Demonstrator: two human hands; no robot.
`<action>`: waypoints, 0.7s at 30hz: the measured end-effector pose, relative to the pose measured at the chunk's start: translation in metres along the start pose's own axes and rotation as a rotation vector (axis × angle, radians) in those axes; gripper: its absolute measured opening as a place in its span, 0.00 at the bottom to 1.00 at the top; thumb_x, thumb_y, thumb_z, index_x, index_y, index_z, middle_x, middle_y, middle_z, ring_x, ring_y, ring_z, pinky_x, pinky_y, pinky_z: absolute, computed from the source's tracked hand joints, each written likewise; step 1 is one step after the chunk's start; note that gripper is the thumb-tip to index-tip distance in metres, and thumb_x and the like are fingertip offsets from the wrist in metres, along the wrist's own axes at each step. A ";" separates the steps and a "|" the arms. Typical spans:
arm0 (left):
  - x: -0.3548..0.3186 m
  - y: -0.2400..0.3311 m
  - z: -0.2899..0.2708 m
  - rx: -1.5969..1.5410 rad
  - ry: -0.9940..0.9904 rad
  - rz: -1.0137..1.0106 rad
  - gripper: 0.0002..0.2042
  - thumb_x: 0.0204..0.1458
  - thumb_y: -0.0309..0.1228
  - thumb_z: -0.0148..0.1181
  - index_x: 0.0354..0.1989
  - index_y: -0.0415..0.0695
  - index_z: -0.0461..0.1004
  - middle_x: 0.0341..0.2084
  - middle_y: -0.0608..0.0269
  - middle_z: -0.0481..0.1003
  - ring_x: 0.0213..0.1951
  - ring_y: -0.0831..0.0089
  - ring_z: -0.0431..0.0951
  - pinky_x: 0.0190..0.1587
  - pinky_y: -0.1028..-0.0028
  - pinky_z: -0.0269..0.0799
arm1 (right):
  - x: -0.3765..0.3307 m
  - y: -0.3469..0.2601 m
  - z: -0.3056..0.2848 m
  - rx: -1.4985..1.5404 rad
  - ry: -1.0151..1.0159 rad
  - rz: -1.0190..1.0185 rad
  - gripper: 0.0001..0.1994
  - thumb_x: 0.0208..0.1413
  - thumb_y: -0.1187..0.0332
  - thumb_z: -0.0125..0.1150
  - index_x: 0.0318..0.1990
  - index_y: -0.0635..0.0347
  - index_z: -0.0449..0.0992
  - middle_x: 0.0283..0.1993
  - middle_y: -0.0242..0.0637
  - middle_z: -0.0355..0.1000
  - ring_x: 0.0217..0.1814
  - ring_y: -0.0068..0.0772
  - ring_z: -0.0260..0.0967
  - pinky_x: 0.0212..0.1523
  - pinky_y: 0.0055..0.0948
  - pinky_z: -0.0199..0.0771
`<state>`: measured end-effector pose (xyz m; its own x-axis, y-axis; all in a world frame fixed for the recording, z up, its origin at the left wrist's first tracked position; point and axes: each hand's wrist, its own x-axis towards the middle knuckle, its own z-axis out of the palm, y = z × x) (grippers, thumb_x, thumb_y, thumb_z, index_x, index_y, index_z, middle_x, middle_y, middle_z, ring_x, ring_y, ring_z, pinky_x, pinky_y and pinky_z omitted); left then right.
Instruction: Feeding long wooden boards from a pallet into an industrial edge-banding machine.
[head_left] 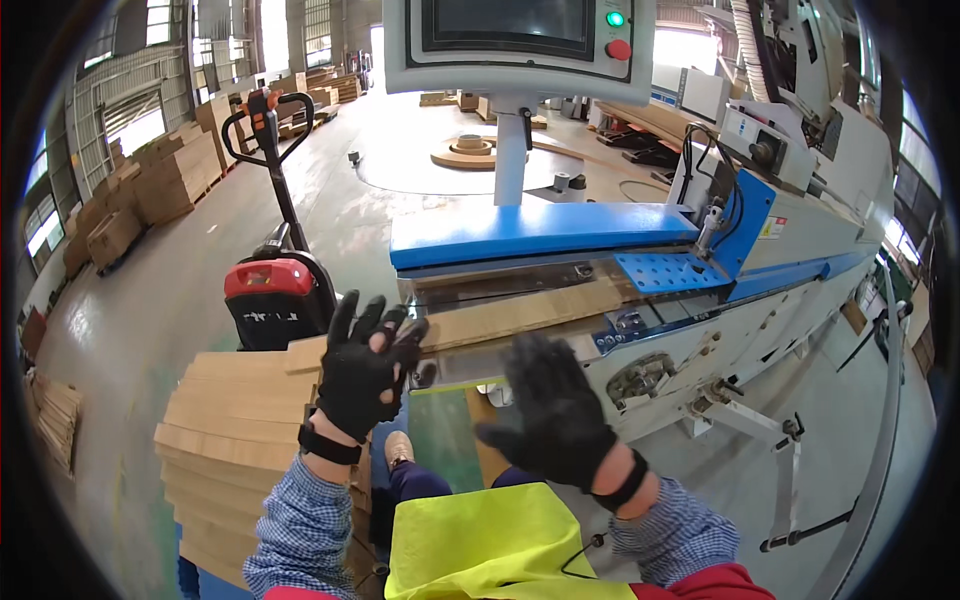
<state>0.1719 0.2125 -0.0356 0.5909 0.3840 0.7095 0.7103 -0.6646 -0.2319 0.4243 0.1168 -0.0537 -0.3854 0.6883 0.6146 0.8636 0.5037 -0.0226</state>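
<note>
The wooden board (530, 312) lay along the machine bed (475, 363), its long axis slanting away rightward. The left hand (362, 376), fingers spread, was nearer and overlapped its left end, contact unclear; the right hand (555, 412), flat and ungripping, hung on the board's near side

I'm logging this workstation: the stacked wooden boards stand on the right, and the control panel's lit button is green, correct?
Not quite: the head view shows the stacked wooden boards on the left. The lit button on the control panel is green.
</note>
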 end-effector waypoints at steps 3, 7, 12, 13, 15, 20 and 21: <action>-0.005 0.018 -0.002 -0.162 0.086 -0.110 0.16 0.51 0.28 0.64 0.50 0.46 0.80 0.48 0.55 0.80 0.56 0.54 0.77 0.69 0.49 0.57 | 0.024 0.004 0.029 -0.084 -0.115 0.077 0.45 0.61 0.36 0.47 0.63 0.79 0.62 0.67 0.67 0.59 0.72 0.62 0.54 0.75 0.53 0.43; -0.087 0.009 -0.036 -0.248 0.133 -0.422 0.13 0.54 0.24 0.62 0.49 0.41 0.79 0.46 0.54 0.81 0.52 0.58 0.80 0.68 0.56 0.60 | 0.045 0.029 0.053 -0.085 -0.218 0.210 0.47 0.64 0.33 0.37 0.68 0.77 0.58 0.71 0.63 0.55 0.77 0.58 0.48 0.77 0.49 0.39; -0.264 -0.013 -0.060 -0.478 0.520 -1.175 0.13 0.62 0.23 0.57 0.52 0.32 0.74 0.43 0.60 0.80 0.45 0.74 0.79 0.47 0.77 0.72 | 0.049 0.042 0.071 -0.094 -0.145 0.065 0.37 0.60 0.44 0.55 0.62 0.74 0.67 0.65 0.63 0.64 0.70 0.61 0.58 0.74 0.52 0.48; -0.309 -0.027 -0.065 -0.475 0.497 -1.241 0.14 0.62 0.24 0.57 0.54 0.32 0.72 0.42 0.61 0.79 0.43 0.74 0.79 0.45 0.77 0.72 | 0.040 0.053 0.070 -0.162 -0.059 -0.037 0.33 0.60 0.47 0.57 0.59 0.73 0.70 0.63 0.63 0.66 0.67 0.62 0.61 0.71 0.55 0.53; -0.362 -0.026 -0.095 -0.427 0.438 -1.448 0.17 0.64 0.27 0.55 0.58 0.33 0.68 0.39 0.63 0.77 0.39 0.76 0.78 0.42 0.79 0.74 | 0.043 0.052 0.046 -0.303 -0.273 -0.041 0.25 0.64 0.56 0.54 0.58 0.71 0.70 0.64 0.60 0.65 0.69 0.61 0.60 0.70 0.55 0.55; -0.442 -0.008 -0.107 -0.758 0.720 -1.689 0.11 0.60 0.28 0.58 0.50 0.41 0.74 0.39 0.62 0.77 0.36 0.74 0.78 0.34 0.72 0.80 | 0.010 0.109 0.040 -0.383 -0.167 -0.026 0.23 0.65 0.61 0.54 0.60 0.71 0.69 0.66 0.57 0.65 0.69 0.56 0.61 0.70 0.54 0.56; -0.437 -0.003 -0.110 -0.796 0.748 -1.805 0.11 0.59 0.29 0.60 0.49 0.42 0.75 0.38 0.63 0.77 0.35 0.75 0.78 0.31 0.73 0.80 | 0.006 0.116 0.038 -0.386 -0.148 -0.071 0.21 0.64 0.63 0.55 0.59 0.70 0.69 0.64 0.56 0.66 0.67 0.56 0.63 0.68 0.53 0.58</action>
<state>-0.1308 -0.0238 -0.2716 -0.7708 0.6264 -0.1165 -0.2143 -0.0828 0.9733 0.5096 0.1988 -0.0827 -0.4666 0.7409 0.4830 0.8807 0.3391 0.3306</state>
